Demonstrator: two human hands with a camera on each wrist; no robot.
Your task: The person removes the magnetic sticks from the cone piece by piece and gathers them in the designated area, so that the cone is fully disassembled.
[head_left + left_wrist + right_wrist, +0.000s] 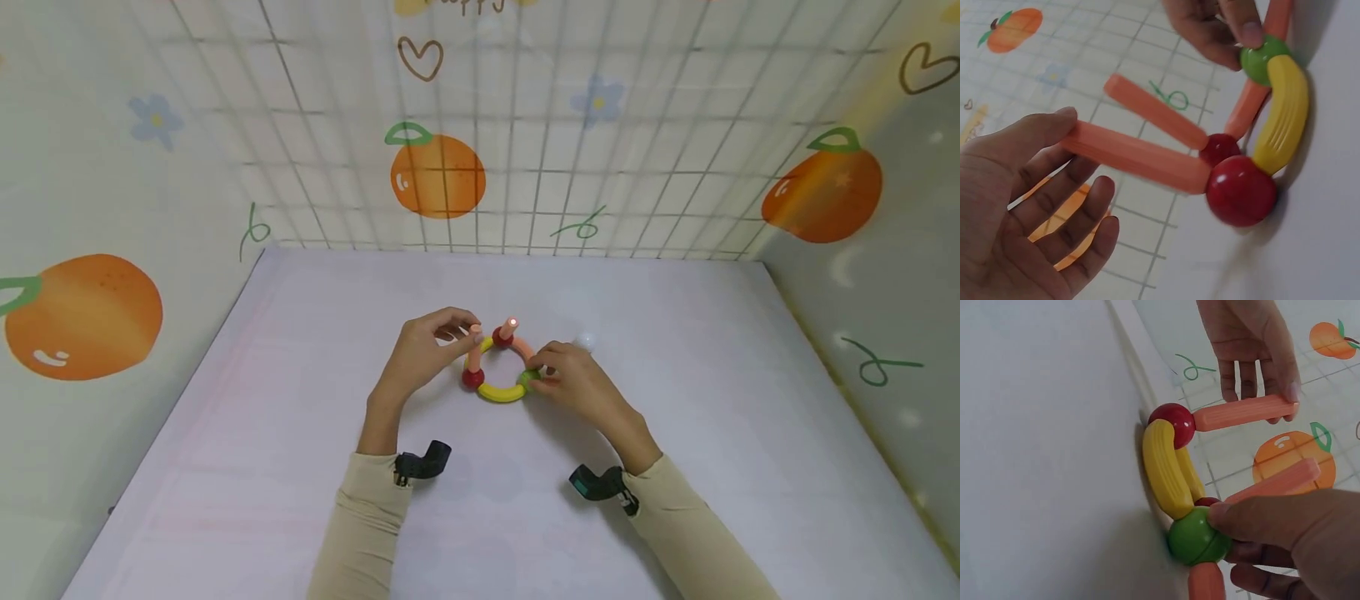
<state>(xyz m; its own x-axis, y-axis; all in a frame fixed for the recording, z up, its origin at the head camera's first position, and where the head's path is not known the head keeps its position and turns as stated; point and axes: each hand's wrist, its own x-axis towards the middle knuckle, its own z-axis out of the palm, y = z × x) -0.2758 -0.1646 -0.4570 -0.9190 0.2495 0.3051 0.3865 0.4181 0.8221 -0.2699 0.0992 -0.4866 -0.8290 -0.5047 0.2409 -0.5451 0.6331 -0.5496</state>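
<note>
Near the middle of the table lies a ring of toy building rods and balls, with curved yellow rods (501, 393) and a curved orange rod (522, 346) between red and green balls. My left hand (429, 352) pinches the top of a straight orange rod (1141, 156) that stands upright on the near red ball (1241, 191). A second orange rod (510, 326) rises from the far red ball (502, 337), untouched. With thumb and fingers, my right hand (576, 379) grips the green ball (1199, 536). Another orange rod (1206, 584) joins that ball, partly out of frame.
A clear, shiny ball (584, 342) sits just behind my right hand. The white table (300, 333) ends at a grid backdrop (525, 192) printed with oranges. Cloth walls stand at left and right. Each wrist carries a black camera mount (424, 461).
</note>
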